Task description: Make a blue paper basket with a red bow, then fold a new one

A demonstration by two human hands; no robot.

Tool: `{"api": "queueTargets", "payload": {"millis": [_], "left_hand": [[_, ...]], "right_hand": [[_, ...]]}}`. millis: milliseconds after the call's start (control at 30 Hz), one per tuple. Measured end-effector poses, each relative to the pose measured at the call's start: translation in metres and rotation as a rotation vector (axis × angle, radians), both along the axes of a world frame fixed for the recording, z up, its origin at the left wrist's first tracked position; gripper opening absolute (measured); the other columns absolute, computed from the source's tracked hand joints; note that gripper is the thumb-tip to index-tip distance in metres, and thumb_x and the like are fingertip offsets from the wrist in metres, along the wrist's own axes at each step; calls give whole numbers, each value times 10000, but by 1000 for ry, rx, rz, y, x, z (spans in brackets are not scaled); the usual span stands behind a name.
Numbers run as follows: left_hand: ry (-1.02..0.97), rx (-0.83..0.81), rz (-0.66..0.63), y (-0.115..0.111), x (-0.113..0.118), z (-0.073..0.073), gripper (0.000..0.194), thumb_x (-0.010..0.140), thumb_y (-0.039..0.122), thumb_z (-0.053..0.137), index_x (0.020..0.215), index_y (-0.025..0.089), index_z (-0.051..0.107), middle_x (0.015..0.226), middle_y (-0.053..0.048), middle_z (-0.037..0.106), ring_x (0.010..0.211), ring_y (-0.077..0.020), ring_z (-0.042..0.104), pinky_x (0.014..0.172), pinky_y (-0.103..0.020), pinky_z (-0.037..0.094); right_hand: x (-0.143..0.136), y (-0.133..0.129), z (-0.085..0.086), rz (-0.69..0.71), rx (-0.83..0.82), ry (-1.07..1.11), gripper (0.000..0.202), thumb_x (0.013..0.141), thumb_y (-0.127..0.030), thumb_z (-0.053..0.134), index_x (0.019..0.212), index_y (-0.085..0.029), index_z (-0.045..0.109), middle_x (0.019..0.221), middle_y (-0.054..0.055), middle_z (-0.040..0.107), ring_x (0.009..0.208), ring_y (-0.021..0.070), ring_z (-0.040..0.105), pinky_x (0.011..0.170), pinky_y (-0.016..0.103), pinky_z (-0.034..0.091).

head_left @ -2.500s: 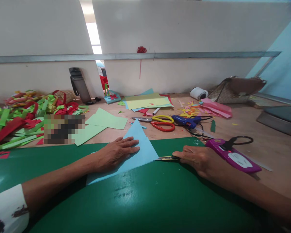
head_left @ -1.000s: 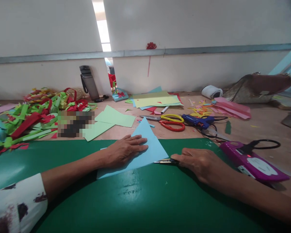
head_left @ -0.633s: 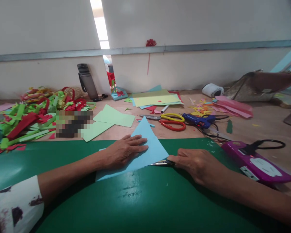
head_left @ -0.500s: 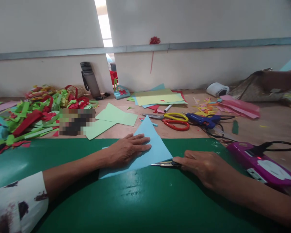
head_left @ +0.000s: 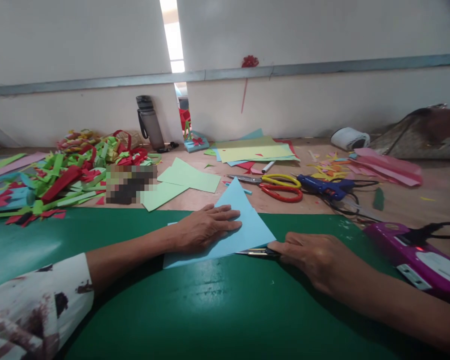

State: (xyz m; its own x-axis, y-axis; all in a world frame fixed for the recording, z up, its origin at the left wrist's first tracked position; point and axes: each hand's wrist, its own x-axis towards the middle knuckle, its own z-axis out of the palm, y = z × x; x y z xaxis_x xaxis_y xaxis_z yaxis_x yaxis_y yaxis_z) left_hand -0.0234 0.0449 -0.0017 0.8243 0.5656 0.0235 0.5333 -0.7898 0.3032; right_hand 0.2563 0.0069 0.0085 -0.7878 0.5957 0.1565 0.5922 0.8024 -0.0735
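A folded sheet of light blue paper [head_left: 247, 220] lies on the green mat [head_left: 210, 310], its pointed corner toward the back. My left hand [head_left: 208, 227] presses flat on the paper with its fingers stretched out. Closed around a utility knife [head_left: 260, 252] is my right hand [head_left: 309, 255], at the paper's right corner. The knife's blade points left and sits along the paper's near edge, partly under it. Part of the handle is hidden in my fingers.
Behind the mat lie scissors [head_left: 283, 187], a blue glue gun [head_left: 324, 186] with its cord, and green paper sheets [head_left: 191, 175]. A purple power strip [head_left: 420, 257] stands at right. Paper scraps [head_left: 71, 175] heap at left near a bottle [head_left: 150, 122]. More sheets [head_left: 255, 150] lie at the back.
The view has shifted slightly, so the surroundings appear farther right. My left hand stays flat on the paper, and the knife keeps nearly the same place at its near edge.
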Motion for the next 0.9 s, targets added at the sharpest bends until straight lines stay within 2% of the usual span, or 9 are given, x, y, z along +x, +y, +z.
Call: {"api": "queueTargets", "payload": {"millis": [200, 433, 667, 900], "left_hand": [[7, 5, -1, 0, 0, -2, 412, 997, 272, 272, 1400, 238, 351, 1506, -40, 258, 1389, -249, 177, 1101, -464, 157], [6, 47, -10, 0, 0, -1, 411, 997, 279, 267, 1394, 230, 362, 1499, -36, 275, 1393, -225, 168, 1114, -420, 137], [6, 39, -2, 0, 0, -2, 412, 998, 289, 265, 1395, 238, 359, 1499, -33, 277, 1391, -226, 175, 1112, -429, 135], [21, 44, 5, 0, 0, 0, 408, 997, 287, 273, 1389, 233, 369, 1501, -33, 273, 1390, -230, 178, 1110, -429, 132]], "right_hand": [[-9, -1, -3, 14, -12, 35, 250, 911, -135, 386, 1002, -170, 616, 661, 17, 539, 534, 129, 454, 503, 260, 242], [-9, 1, -8, 45, 27, 74, 234, 894, -132, 397, 951, -186, 618, 644, 18, 550, 517, 136, 472, 486, 276, 231], [-6, 1, -10, 36, 23, 49, 223, 898, -140, 408, 947, -215, 612, 630, 18, 551, 513, 141, 472, 491, 280, 228], [-22, 0, -8, 89, 83, 75, 282, 895, -92, 350, 903, -183, 618, 633, 20, 543, 500, 131, 451, 484, 272, 219]]}}
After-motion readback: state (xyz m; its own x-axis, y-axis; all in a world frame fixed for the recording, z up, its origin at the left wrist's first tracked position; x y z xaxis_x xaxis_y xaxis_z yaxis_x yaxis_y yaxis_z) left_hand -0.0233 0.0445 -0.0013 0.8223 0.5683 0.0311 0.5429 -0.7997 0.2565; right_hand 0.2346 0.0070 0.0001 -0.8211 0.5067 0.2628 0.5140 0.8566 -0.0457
